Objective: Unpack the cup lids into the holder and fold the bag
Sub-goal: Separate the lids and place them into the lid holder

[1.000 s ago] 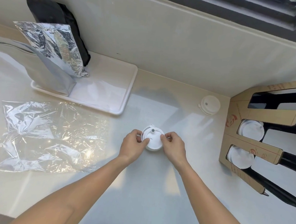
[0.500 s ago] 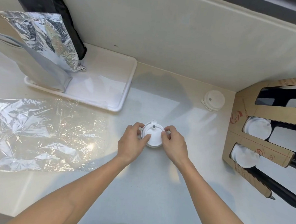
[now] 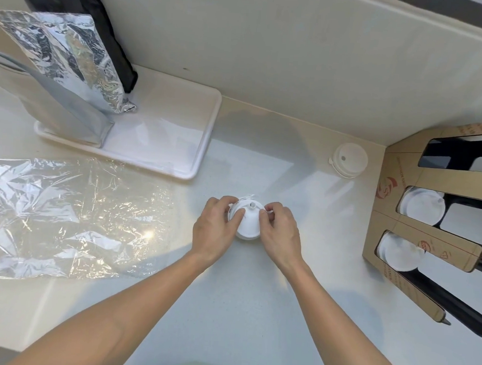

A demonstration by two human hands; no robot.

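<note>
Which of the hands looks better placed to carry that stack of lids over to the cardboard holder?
Probably the right hand. Both hands grip the lid stack, but the cardboard holder stands on the right, so the left hand would have to cross over.

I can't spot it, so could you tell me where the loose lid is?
In the head view, the loose lid sits right of centre by the back wall, just left of the cardboard holder.

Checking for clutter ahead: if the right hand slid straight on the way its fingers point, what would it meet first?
The right hand points up-left across the white lid stack it holds; past that, probably the left hand's fingers, then the white tray.
</note>
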